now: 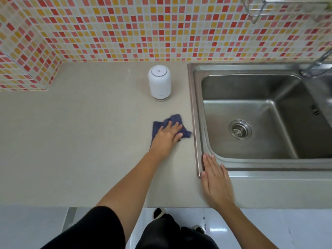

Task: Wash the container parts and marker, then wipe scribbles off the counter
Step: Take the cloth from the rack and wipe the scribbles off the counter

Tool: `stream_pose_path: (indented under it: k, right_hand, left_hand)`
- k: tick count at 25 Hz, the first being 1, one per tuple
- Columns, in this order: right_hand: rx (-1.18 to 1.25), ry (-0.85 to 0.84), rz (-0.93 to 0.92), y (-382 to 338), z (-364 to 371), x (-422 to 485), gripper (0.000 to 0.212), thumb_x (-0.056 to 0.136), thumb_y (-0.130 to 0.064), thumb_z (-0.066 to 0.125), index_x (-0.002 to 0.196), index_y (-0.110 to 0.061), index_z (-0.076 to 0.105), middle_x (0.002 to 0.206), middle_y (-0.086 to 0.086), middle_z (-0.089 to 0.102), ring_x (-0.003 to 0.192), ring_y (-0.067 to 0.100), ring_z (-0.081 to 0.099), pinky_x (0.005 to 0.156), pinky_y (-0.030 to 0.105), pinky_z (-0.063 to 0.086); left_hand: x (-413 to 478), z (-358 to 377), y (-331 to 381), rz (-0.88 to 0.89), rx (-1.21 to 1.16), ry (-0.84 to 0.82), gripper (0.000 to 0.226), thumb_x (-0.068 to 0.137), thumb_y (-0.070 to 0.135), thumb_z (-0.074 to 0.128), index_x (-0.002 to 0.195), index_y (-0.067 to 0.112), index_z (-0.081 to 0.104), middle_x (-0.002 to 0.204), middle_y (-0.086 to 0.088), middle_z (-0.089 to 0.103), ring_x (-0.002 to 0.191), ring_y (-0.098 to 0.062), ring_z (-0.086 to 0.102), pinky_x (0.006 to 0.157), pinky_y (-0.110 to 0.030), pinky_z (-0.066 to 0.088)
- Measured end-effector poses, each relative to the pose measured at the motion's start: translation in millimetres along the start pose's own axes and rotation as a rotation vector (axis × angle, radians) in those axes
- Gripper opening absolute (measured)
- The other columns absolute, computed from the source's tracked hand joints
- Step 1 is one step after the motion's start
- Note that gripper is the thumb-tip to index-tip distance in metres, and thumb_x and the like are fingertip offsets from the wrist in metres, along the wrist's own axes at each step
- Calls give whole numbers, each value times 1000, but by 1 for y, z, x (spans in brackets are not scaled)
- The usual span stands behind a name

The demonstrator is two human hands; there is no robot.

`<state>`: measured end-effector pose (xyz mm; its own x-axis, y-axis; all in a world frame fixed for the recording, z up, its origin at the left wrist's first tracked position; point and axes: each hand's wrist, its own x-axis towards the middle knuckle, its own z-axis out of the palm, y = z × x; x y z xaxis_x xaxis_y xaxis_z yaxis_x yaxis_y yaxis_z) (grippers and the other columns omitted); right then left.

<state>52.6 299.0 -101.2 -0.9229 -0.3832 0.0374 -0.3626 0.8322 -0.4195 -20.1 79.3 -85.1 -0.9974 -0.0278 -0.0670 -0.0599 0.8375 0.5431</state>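
A crumpled dark blue cloth [177, 119] is pressed onto the beige stone counter [80, 132] by the left hand [166, 136], whose fingers are spread nearly straight. The cloth lies just beside the left rim of the stainless steel sink [195, 114]. The right hand [215, 180] is laid flat with straight fingers at the sink's front-left corner. A white cylindrical container [159, 82] is stood upright behind the cloth, apart from it. A broad stretch of counter is seen leftward, up to the mosaic-tiled wall [107, 33].

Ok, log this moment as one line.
step: counter wipe | left hand: presses blue cloth on counter | right hand: flat at sink corner | white container: upright, behind cloth
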Motion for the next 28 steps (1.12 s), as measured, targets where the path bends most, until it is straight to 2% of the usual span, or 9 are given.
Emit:
stream_pose_path:
  k: [5, 8, 11, 14, 18, 20, 24, 26, 28]
  right_hand:
    - [771, 229, 490, -4, -58, 45, 24, 99, -24, 42, 118, -19, 56, 115, -6, 60, 99, 3, 56, 98, 38, 43]
    - [1127, -25, 713, -7, -102, 93, 32, 96, -38, 41, 108, -14, 60, 111, 7, 66, 93, 16, 62, 80, 30, 45]
    - [1362, -207, 568, -4, -137, 119, 41, 90, -47, 48, 107, -15, 67, 107, 8, 71, 100, 21, 66, 87, 31, 48]
    - [1397, -137, 435, 11, -170, 134, 33, 89, -17, 59, 116, 2, 59, 111, 25, 65, 97, 33, 64, 84, 38, 50]
    - [1198, -56, 296, 26, -233, 154, 22, 80, -6, 61, 101, -12, 65, 100, 16, 69, 97, 29, 64, 88, 40, 49]
    - [1091, -101, 198, 33, -271, 163, 19, 84, -6, 58, 92, -22, 65, 91, 5, 70, 96, 25, 63, 90, 39, 47]
    - [1127, -136, 29, 52, -335, 181, 26, 89, 1, 51, 90, -22, 63, 79, -3, 71, 81, 16, 65, 74, 29, 50]
    - [1225, -122, -73, 63, -364, 192, 28, 87, 4, 50, 92, -19, 64, 78, -2, 72, 79, 14, 67, 71, 24, 52]
    - [1303, -88, -125, 74, -386, 205, 24, 80, 1, 57, 91, -19, 64, 78, -3, 73, 79, 13, 68, 70, 24, 53]
  left_hand:
    - [-13, -20, 37, 296, -127, 35, 54, 92, 40, 45, 141, 17, 39, 148, -3, 40, 139, -21, 34, 110, -37, 36]
    - [-12, -47, 73, 376, -269, 9, 60, 90, 35, 58, 142, 33, 29, 150, 16, 25, 136, -10, 35, 109, -24, 33]
    - [6, -61, 106, 490, -426, 64, 56, 83, 48, 60, 129, 33, 31, 152, 22, 7, 139, 4, 23, 111, -22, 31]
    - [26, -63, 138, 552, -482, 112, 63, 78, 50, 64, 127, 26, 33, 151, 33, -7, 146, -11, 9, 114, -24, 28]
    - [39, -57, 181, 417, -835, 184, 81, 71, 24, 72, 135, 12, 25, 157, 11, -10, 146, -11, 10, 117, -31, 25]
    - [53, -65, 203, 263, -1004, 212, 74, 70, 17, 61, 136, 16, 26, 155, 17, 2, 145, -11, 15, 116, -36, 22]
    - [95, -98, 251, 183, -823, 126, 63, 72, 15, 50, 132, 26, 35, 139, 9, 39, 131, -12, 40, 108, -31, 36]
    - [115, -109, 277, 112, -979, 38, 46, 70, 18, 52, 115, 18, 52, 107, 4, 67, 100, -6, 61, 86, -18, 49]
    - [129, -114, 303, 5, -1291, -72, 23, 78, 23, 53, 94, 11, 62, 78, 2, 73, 80, -14, 65, 67, -21, 52]
